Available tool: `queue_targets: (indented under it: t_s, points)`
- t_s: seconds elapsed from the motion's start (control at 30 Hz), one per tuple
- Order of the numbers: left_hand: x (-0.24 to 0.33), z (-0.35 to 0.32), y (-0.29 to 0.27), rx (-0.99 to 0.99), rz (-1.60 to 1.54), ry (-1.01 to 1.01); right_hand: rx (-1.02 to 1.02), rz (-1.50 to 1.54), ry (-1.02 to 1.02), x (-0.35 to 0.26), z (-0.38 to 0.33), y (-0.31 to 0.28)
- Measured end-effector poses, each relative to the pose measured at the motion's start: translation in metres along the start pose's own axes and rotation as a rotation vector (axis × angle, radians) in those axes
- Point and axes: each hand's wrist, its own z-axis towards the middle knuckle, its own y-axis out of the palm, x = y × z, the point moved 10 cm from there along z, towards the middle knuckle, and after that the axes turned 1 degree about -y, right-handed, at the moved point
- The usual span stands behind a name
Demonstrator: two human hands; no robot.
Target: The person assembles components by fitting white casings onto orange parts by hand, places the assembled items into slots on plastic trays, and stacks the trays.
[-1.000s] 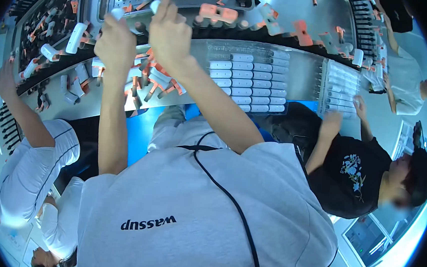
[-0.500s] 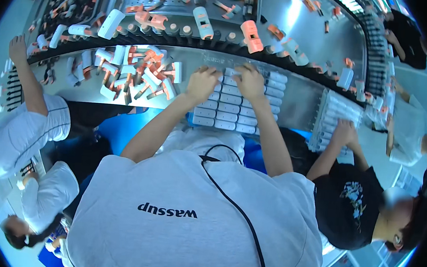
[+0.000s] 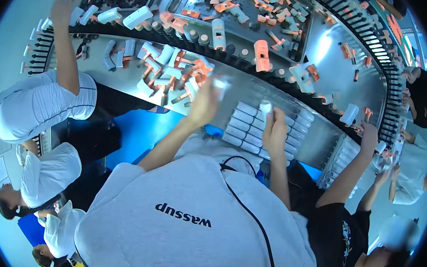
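Observation:
My left hand (image 3: 204,105), smeared by motion, is closed round a small white plastic piece (image 3: 221,83) beside the heap of parts. My right hand (image 3: 275,134) is closed on another white plastic piece (image 3: 265,107), held upright between thumb and fingers. Under and around that hand lie rows of white plastic casings (image 3: 245,122), packed side by side near the bench's front edge. To the left, a loose heap of white and orange plastic parts with dark stubs (image 3: 164,74) covers part of the metal bench; my left fingers are close to its right side.
Beyond the bench runs a curved dark conveyor (image 3: 229,58) with upright pegs, some carrying white or orange shells (image 3: 261,55). Behind it stands a metal tray (image 3: 178,11) of mixed parts. Co-workers' arms reach in at left (image 3: 66,46) and right (image 3: 354,162).
Both hands have left the far side of the casing rows, each now with a white piece. The left moved toward the heap, the right nearer my body. The whole view has turned and shifted.

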Motion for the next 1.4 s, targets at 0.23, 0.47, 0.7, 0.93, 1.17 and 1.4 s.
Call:
queue_targets:
  t_s: [0.23, 0.47, 0.7, 0.93, 1.17, 1.4]
  points:
    - [-0.06, 0.125, -0.234, 0.489, -0.011, -0.083, 0.073, 0.323, -0.156, -0.234, 0.067, 0.069]
    - [-0.06, 0.209, -0.235, 0.163, 0.684, -0.118, 0.147, -0.261, -0.192, -0.321, 0.188, 0.155]
    - [-0.108, 0.215, -0.249, 0.2, 0.918, -0.058, 0.397, -0.592, -0.366, -0.34, 0.183, 0.235]
    - [-0.046, 0.142, -0.266, 0.527, 0.362, 0.307, 0.238, 0.022, -0.567, -0.289, 0.05, 0.156]
    - [-0.021, -0.047, 0.125, -0.532, 0.302, 0.454, 0.231, -0.46, -0.173, 0.015, 0.029, 0.02]
    - [-0.02, -0.053, 0.165, -0.553, 0.618, 0.452, -0.076, -0.441, -0.169, 0.053, 0.026, 0.023]
